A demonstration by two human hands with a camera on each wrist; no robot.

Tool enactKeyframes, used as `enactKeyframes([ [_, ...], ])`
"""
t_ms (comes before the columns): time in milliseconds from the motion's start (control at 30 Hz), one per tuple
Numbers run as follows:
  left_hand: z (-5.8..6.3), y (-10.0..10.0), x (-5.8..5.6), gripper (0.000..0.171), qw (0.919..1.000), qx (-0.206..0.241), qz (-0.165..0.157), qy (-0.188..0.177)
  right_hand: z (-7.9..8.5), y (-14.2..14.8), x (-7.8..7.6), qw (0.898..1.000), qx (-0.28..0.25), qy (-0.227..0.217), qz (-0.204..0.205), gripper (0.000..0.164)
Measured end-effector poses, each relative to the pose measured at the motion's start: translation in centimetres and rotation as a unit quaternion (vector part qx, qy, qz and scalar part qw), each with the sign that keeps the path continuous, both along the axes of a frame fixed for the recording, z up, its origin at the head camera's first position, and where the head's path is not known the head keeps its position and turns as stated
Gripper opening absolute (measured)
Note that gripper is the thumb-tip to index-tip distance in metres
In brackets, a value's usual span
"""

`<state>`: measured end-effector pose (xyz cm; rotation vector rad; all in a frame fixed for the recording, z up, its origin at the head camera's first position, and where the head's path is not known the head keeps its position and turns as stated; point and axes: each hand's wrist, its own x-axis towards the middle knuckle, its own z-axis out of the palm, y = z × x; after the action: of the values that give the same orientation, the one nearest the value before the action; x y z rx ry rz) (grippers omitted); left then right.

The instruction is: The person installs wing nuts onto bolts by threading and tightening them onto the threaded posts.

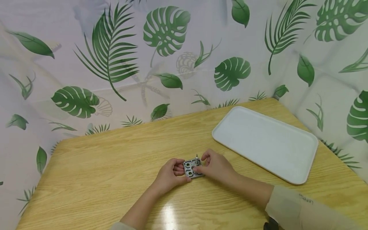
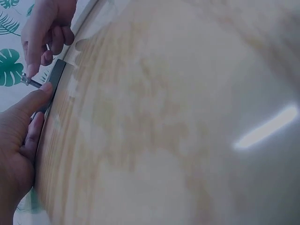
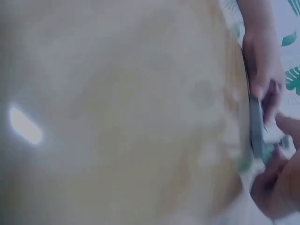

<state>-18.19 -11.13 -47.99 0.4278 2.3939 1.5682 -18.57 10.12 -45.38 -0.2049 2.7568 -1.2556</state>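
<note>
A small grey metal plate (image 1: pixel 188 175) with round holes lies on the wooden table in front of me. An upright metal pin (image 1: pixel 196 159) stands near its far right corner. My left hand (image 1: pixel 169 175) grips the plate's left side, the thumb on its near edge and the other fingers curled at its left edge. From the right, my right hand (image 1: pixel 218 164) reaches over the plate with its thumb across the middle, its index finger bent beside the pin. In the left wrist view, a right fingertip (image 2: pixel 32 70) is close by the pin (image 2: pixel 30 81).
A white rectangular tray (image 1: pixel 265 140) rests on the table (image 1: pixel 109 169) to the right, beyond my right hand. Behind the table hangs a white cloth (image 1: pixel 198 80) printed with green leaves. A dark object (image 1: pixel 271 224) shows below the right sleeve.
</note>
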Motion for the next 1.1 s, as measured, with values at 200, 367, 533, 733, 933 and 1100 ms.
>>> enactKeyframes([
  [200,-0.1,-0.1,-0.1,0.068,1.0000,-0.003,0.004,-0.004,0.6,2.9,-4.8,0.960,-0.095,-0.137,0.223,0.041],
  [367,-0.3,-0.2,-0.3,0.068,1.0000,-0.009,0.001,-0.003,1.1,3.3,-8.8,0.905,-0.070,-0.242,0.341,0.040],
  [533,-0.3,-0.3,-0.6,0.067,1.0000,-0.008,-0.001,-0.002,0.9,2.2,-10.3,0.896,-0.064,-0.247,0.363,0.031],
  [733,0.1,-0.5,-0.5,0.067,1.0000,-0.007,-0.003,0.000,0.1,1.8,-8.3,0.939,-0.091,-0.138,0.302,0.021],
  [933,0.1,-0.5,-0.6,0.068,1.0000,-0.002,-0.004,0.003,-0.2,1.4,-5.0,0.974,-0.055,0.018,0.219,0.017],
  [1100,0.4,-0.4,-0.3,0.066,1.0000,0.002,-0.004,-0.004,0.2,0.8,-3.2,0.972,0.084,0.123,0.179,0.027],
])
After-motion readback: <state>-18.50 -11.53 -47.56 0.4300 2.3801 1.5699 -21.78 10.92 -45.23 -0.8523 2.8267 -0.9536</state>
